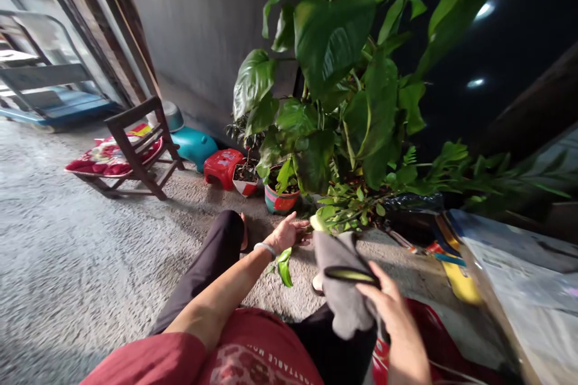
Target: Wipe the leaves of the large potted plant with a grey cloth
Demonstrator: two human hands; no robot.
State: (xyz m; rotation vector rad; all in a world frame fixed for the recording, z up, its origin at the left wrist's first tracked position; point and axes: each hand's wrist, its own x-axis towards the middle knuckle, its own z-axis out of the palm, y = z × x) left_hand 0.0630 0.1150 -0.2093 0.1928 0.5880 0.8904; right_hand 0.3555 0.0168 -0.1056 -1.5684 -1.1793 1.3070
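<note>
My right hand (391, 307) grips a grey cloth (336, 252) at its right side, with the fingers closed on it. The cloth hangs in folds over my lap, and a dark-edged gap in it shows something yellow-green. A pale green piece (318, 224) sticks out beyond its upper end; I cannot tell what it is. My left hand (288, 234) reaches forward with its fingers apart, close to that pale piece and holding nothing visible. Just below the left hand is a small bright green leafy sprig (284, 267). The large-leaved potted plant (334, 42) rises in front of me.
A striped pot (282, 200), a smaller planter (246, 183) and a red stool (222, 168) line the wall. Farther left are a turquoise object (196, 147), a wooden chair (135, 150) with a red cushion and a blue trolley (58, 108). Plastic-covered stuff (519, 271) lies right.
</note>
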